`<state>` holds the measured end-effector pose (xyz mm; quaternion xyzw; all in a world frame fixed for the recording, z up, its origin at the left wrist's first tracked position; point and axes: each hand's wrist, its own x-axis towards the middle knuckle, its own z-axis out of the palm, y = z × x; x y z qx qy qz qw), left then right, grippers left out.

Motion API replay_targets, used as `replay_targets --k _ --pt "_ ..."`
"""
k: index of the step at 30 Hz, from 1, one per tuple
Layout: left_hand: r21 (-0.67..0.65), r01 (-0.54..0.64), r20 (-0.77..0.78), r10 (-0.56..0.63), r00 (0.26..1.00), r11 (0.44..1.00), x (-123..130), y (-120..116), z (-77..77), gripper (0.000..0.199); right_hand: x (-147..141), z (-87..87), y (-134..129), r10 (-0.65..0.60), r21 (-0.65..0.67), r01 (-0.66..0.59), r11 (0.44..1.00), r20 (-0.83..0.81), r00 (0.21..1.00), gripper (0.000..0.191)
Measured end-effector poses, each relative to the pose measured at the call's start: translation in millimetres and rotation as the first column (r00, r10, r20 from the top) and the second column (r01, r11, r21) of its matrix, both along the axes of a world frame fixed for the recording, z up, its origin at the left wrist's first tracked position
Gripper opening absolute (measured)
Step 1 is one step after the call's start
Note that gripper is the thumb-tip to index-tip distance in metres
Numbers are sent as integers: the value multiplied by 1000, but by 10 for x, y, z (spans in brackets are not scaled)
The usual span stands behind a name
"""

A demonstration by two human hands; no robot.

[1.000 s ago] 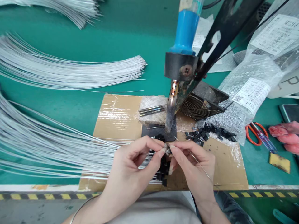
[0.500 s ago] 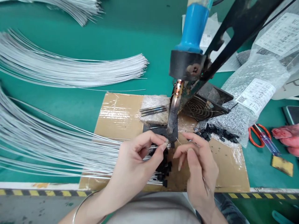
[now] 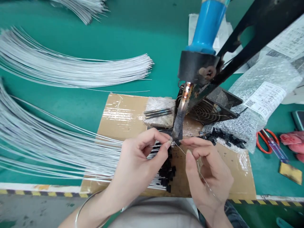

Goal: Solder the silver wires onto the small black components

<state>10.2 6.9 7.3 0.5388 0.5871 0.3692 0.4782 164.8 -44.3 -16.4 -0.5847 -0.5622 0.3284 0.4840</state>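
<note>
Under the tip of a blue-handled soldering iron (image 3: 180,122), my left hand (image 3: 139,161) is closed in a pinch on the end of a white wire. A small black part (image 3: 177,142) sits just beyond its fingertips, close to the iron tip. My right hand (image 3: 211,171) is closed on a thin strand of solder wire (image 3: 205,181), which runs across the palm and out past the thumb towards the iron tip. Below the left hand lie several white wires (image 3: 71,136) with black connectors (image 3: 168,172) on their ends.
A black bracket (image 3: 251,41) holds the iron, with a fan (image 3: 206,110) behind. Metal rods (image 3: 158,113) lie on a wrapped block (image 3: 163,102) on the cardboard (image 3: 121,117). Another wire bundle (image 3: 83,71), loose black pieces (image 3: 220,136), a bubble bag (image 3: 251,101) and scissors (image 3: 263,142) surround it.
My right hand has closed its thumb and fingers on the solder wire, bringing the strand's end nearer the iron tip. My left hand keeps its pinch. The whole view has shifted slightly.
</note>
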Motion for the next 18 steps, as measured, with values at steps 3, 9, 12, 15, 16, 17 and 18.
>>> replay_targets --k 3,9,12,15,16,17,18 --pt "-3 -4 8 4 1000 1000 5 10 6 12 -7 13 -3 4 -57 -11 998 -113 994 19" --pt "-28 -12 37 13 999 1000 -14 6 -10 9 -34 38 33 -20 -83 8 997 -138 990 20" --pt "-28 -7 23 8 1000 1000 -29 1 -22 9 -44 45 45 -33 -85 22 996 -127 991 20" --pt "-18 -5 -4 5 1000 1000 -37 4 -26 10 -48 48 50 -38 -101 25 995 -125 991 20" --pt "-15 -6 -10 6 1000 1000 -38 5 -24 10 -48 49 51 -40 -105 27 994 -125 991 20" --pt "-12 -8 -13 8 1000 1000 -38 6 -20 10 -48 51 51 -42 -108 28 994 -124 991 20" --pt "-11 -10 -15 10 1000 1000 -38 7 -14 10 -47 53 50 -40 -108 26 994 -125 991 20"
